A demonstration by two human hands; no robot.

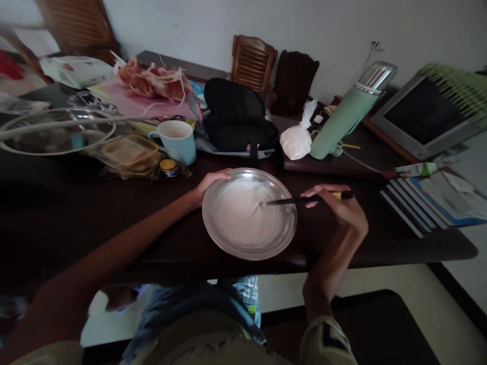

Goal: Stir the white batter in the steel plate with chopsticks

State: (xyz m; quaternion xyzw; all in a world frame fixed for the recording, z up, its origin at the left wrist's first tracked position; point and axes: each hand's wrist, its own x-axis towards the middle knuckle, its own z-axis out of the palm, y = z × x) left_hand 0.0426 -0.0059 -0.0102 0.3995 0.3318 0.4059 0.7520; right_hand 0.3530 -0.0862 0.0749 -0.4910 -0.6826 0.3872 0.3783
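Note:
A shiny metal bowl (249,254) with a wide rim stands on the dark table near its front edge. In it lies a smooth, pale, batter-like mixture (238,213). My left hand (210,186) grips the bowl's rim at the upper left, its thumb side hidden from clear view. To the right, my right hand (335,200) is closed around dark chopsticks (292,200) with a gold band near the upper end. Their tips dip into the mixture right of its middle; I cannot tell exactly how many sticks there are.
Behind the bowl are a blue mug (177,144), a small yellow-lidded jar (169,168), a black case (238,119), a tied bag of white powder (297,139) and a green thermos (344,121). Books (437,200) lie at right, by a television (426,111). Plastic containers (131,152) sit left.

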